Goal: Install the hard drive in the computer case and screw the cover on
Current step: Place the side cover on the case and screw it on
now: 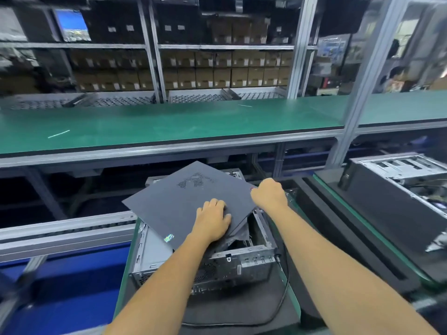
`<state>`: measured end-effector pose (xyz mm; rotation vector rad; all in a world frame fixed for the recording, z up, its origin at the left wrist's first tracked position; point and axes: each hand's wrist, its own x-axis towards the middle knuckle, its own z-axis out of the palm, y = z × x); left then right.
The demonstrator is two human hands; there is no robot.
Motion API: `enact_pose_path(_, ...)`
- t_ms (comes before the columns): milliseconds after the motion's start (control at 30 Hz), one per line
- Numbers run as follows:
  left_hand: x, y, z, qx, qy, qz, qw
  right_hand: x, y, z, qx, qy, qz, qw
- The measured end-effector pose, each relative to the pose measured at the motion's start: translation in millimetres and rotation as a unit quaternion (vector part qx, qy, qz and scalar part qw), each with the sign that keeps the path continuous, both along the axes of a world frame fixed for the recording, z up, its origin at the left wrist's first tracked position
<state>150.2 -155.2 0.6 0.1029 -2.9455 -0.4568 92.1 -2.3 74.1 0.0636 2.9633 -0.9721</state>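
Observation:
A dark grey side cover with a vent pattern lies askew and tilted over the open silver computer case, which rests on a green-edged pallet. My left hand presses flat on the cover's near right part, fingers spread. At the cover's right corner my right hand is curled over the edge. Inside the case some metal framing and dark wrapping show to the right of the cover. No hard drive can be made out.
A black cable runs from the case's rear across the pallet. Another open case sits on the pallet to the right. A long green workbench stands beyond, with shelves of cardboard boxes behind it.

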Motion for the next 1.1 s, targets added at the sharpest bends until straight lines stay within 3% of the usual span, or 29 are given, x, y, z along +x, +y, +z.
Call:
enact_pose_path(133, 4.1, -11.9, -7.1, -0.005, 0.037, 0.157, 0.987, -43.9, 2.2, -2.7, 0.019, 0.005, 0.033, 0.999)
enact_pose_path(267, 11.0, -31.2, -14.3, 0.022, 0.012, 0.336, 0.942, -77.1, -17.7, -20.1, 0.071, -0.025, 0.098, 0.992)
enact_pose_path(533, 7.7, -48.2, -11.3, 0.093, -0.013, 0.439, 0.894, -97.7, -49.7, -47.3, 0.117, -0.043, 0.117, 0.985)
enact_pose_path(733, 3.1, -56.7, -6.3, 0.093, 0.053, 0.388, 0.915, -94.2, -38.7, -47.9, 0.123, -0.021, 0.111, 0.986)
enact_pose_path(900, -0.2, -63.7, -15.8, -0.007, 0.041, 0.305, 0.951, -80.7, -25.4, -39.6, 0.186, 0.007, 0.126, 0.974)
enact_pose_path(1100, 7.7, -82.1, -23.2, 0.009, 0.004, 0.21, 0.978, -60.9, -13.4, -34.1, 0.229, -0.031, 0.161, 0.959)
